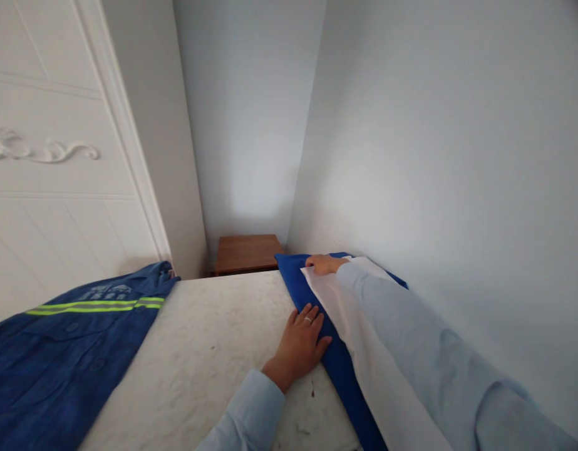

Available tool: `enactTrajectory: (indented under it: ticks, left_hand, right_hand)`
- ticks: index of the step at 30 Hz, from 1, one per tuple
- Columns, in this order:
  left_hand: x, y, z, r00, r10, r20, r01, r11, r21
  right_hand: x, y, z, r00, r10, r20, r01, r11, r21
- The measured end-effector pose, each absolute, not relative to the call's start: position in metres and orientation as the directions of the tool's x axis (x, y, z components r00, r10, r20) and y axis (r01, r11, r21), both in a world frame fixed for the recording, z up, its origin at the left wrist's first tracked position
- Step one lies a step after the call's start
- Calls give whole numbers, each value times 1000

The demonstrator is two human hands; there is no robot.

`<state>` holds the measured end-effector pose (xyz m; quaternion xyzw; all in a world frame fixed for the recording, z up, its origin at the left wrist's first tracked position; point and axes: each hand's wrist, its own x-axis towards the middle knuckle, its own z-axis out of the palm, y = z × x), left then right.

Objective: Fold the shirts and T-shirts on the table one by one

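Observation:
Along the right side of the pale tabletop lies a blue cloth (338, 357), with a white cloth (364, 351) spread over most of it. My left hand (304, 341) rests flat on the blue cloth's left edge, fingers spread, a ring on one of them. Farther off, my right hand (324, 264) has its fingers curled down at the far left corner of the white cloth, holding it over the blue one. The sleeved right forearm crosses above the white cloth and hides part of it.
A navy work jacket (77, 351) with yellow-green reflective stripes lies on the left of the tabletop (208, 338). Beyond the far edge stands a brown wooden surface (248, 250). A grey wall (439, 144) borders the right; a white carved panel (58, 125) stands left.

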<state>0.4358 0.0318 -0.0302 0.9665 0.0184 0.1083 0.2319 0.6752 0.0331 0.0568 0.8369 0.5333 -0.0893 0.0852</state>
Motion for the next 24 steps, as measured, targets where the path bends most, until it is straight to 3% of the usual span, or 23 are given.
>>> enactTrajectory:
  ticks: [3, 7, 24]
  left_hand:
    - [435, 31, -29, 977, 86, 197, -14, -890, 455]
    - [435, 30, -30, 974, 90, 210, -16, -888, 459]
    - [433, 25, -28, 967, 114, 226, -22, -853, 522]
  right_hand:
    - [681, 28, 59, 425, 844, -328, 904, -411, 115]
    - [678, 32, 51, 428, 841, -331, 904, -391, 175]
    - [687, 84, 33, 483, 856, -183, 875, -466, 132]
